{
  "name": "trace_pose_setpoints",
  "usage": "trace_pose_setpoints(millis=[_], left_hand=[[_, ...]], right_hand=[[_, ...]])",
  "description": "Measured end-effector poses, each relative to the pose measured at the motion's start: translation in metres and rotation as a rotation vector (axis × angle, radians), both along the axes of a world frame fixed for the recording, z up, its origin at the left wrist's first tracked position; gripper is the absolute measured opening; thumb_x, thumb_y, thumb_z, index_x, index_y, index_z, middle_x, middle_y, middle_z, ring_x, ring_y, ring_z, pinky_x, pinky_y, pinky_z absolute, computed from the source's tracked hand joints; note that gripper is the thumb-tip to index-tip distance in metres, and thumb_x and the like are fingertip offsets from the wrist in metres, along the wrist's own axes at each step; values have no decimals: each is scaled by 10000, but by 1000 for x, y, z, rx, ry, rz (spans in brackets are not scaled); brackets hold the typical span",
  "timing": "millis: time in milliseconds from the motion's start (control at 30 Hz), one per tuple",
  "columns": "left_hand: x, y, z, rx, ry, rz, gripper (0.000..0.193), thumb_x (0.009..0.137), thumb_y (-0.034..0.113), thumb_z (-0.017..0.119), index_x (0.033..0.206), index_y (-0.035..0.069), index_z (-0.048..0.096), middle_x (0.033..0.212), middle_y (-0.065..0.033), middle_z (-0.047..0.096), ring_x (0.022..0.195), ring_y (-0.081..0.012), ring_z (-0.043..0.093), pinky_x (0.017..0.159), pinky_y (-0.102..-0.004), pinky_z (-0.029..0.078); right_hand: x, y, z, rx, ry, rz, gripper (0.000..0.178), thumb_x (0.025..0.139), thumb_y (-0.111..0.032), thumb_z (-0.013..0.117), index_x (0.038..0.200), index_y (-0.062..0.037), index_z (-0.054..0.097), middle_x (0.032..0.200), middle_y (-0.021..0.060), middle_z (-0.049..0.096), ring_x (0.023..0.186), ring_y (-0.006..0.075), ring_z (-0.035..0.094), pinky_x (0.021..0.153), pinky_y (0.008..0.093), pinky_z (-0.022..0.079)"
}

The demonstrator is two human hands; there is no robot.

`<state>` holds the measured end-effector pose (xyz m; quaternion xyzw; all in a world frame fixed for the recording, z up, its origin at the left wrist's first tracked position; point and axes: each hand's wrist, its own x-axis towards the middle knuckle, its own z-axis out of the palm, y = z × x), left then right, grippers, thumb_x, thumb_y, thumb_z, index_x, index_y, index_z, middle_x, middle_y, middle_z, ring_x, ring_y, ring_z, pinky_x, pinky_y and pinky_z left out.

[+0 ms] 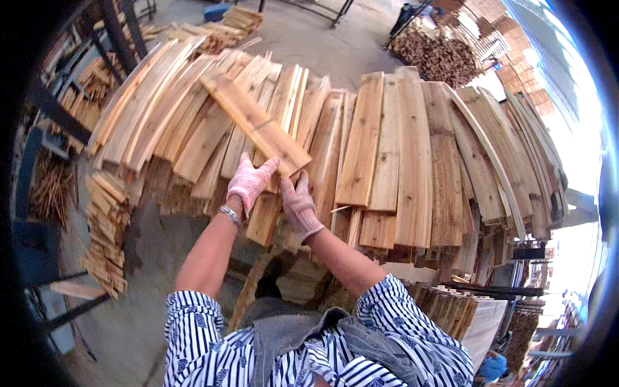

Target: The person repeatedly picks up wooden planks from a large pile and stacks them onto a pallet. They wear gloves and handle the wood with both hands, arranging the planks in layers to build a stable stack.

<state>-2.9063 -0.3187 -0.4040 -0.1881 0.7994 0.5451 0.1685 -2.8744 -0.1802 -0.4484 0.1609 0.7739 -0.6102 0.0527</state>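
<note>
A short wooden board with a dark line across its face lies at a slant above the other planks. Its near end is between my two gloved hands. My left hand, in a pinkish knit glove, grips the near left edge, thumb toward the board. My right hand, in a similar glove, holds the near end from below, fingertips at its edge; part of its grip is hidden under the wood. Beneath and around lies a wide spread of planks, laid side by side in layers, their near ends facing me.
A stack of short wood pieces stands at the left. Farther off are a bundle of cut wood and a blue object on the floor. Dark metal posts rise at the left. More stacked boards sit near my right elbow.
</note>
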Motion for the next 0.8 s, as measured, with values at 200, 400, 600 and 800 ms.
trace_pose_setpoints(millis=[200, 400, 600, 800], left_hand=[[-44, 9, -61, -2, -26, -111, 869, 895, 599, 645, 1466, -24, 441, 1409, -265, 539, 1290, -367, 546, 1101, -448, 404], [-58, 7, -62, 489, -68, 27, 675, 950, 385, 703, 1430, -21, 458, 1287, -137, 635, 1159, -248, 617, 948, -374, 513], [-41, 18, -1, 946, -344, 153, 427, 974, 301, 681, 1342, 100, 595, 1221, -69, 675, 1113, -242, 646, 1022, -402, 515], [-53, -6, -65, 811, -94, 5, 505, 1004, 382, 619, 1393, 70, 534, 1268, -63, 655, 1103, -222, 650, 948, -377, 552]], right_hand=[[6, 6, -4, 37, -55, 40, 854, 944, -533, 593, 1534, 4, 289, 1502, 309, 400, 1327, 424, 490, 1059, 432, 433], [10, -23, 24, 348, -18, 85, 985, 896, -691, 511, 1497, 69, 334, 1515, 379, 320, 1412, 503, 324, 1174, 495, 267], [8, -32, 25, 490, 3, 122, 1027, 891, -731, 451, 1496, 88, 312, 1511, 357, 332, 1424, 504, 299, 1195, 495, 231], [27, -21, 0, 504, 196, 152, 1017, 870, -694, 543, 1474, 102, 358, 1544, 341, 312, 1463, 469, 264, 1218, 488, 216]])
